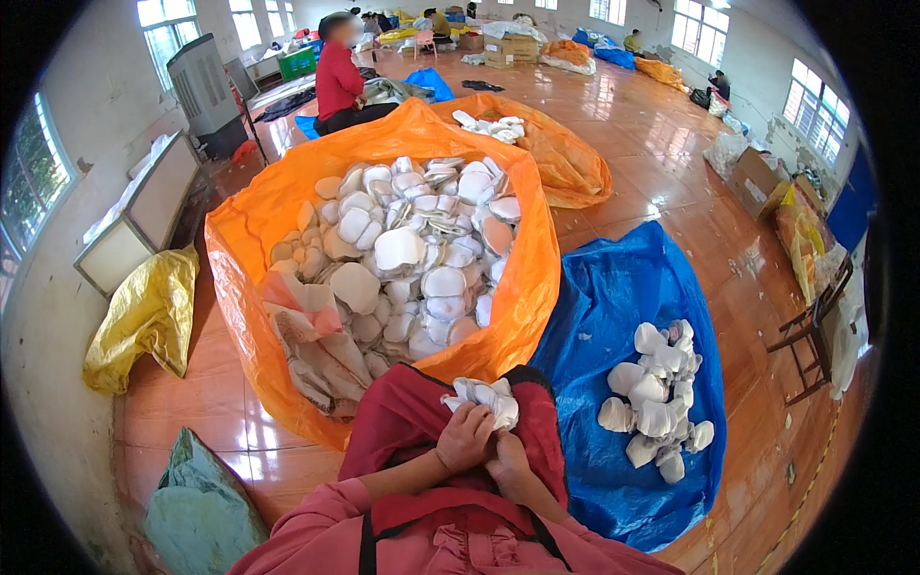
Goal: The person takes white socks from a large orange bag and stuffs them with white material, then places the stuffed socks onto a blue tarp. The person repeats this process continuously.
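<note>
— What are the hands doing?

— Both are closed together in the lap, over a dark red apron. The left hand (464,437) is curled into a loose fist around the lower part of a small bundle of white padded pieces (485,396); the right hand (508,458) sits just beside it, touching it, fingers pinching the same bundle from below.

— So where exactly is that bundle?

— It sticks up just above the knuckles, held by both hands, resting against the apron.

— And around them?

— Straight ahead of the hands stands a big orange sack (517,316), open at the top and heaped with white and beige padded pieces (402,254). To the right of the hands a blue tarp (613,287) lies on the floor, with a smaller pile of white pieces (656,398) on it. To the left, near the wall, lies a crumpled yellow bag (144,321), and closer in, a greenish bag (196,513).

— Anyone else?

— A person in a red top (337,81) sits well beyond the orange sack, beside a second orange sack (565,158).
</note>
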Action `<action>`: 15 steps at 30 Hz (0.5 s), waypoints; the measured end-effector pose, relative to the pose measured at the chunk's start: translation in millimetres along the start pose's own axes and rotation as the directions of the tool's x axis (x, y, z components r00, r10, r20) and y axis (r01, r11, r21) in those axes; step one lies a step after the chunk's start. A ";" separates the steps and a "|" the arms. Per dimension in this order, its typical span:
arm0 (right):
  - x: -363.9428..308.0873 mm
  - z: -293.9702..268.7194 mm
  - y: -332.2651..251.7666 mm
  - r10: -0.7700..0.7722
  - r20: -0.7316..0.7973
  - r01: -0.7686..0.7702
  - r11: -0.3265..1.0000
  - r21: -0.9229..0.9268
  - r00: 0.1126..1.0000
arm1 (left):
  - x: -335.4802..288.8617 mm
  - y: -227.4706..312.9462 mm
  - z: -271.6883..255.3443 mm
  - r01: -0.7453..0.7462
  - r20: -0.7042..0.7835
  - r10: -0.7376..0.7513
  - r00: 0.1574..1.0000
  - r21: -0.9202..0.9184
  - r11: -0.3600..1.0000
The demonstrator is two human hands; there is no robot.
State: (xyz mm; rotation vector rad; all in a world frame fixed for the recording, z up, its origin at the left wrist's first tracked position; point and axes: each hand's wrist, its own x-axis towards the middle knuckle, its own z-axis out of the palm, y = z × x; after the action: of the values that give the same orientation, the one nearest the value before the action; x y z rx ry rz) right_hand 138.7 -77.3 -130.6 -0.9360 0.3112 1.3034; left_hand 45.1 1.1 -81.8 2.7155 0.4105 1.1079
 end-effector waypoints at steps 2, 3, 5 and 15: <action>7.2 -11.3 1.9 0.031 0.046 -0.032 0.999 0.016 0.998 | -5.7 -1.0 1.4 -0.024 0.012 0.024 1.000 -0.012 1.000; 9.8 -17.7 2.7 0.045 0.069 -0.047 0.999 0.023 0.997 | -7.9 -1.0 2.4 -0.033 0.007 0.033 0.999 -0.023 0.999; 10.3 -27.5 2.6 0.083 0.078 -0.086 0.995 0.048 0.994 | -10.2 -0.3 2.2 -0.049 0.009 0.049 0.999 -0.064 0.997; -20.1 -15.5 -17.7 0.126 0.178 -0.123 0.992 -0.029 0.976 | -10.2 7.2 1.1 -0.043 0.041 0.053 0.998 -0.214 0.976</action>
State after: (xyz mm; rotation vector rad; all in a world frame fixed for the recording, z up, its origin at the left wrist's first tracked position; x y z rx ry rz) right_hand 153.7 -101.9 -119.3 -0.8167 0.2212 1.4973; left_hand 40.3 -9.0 -87.4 2.5688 0.2068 1.0338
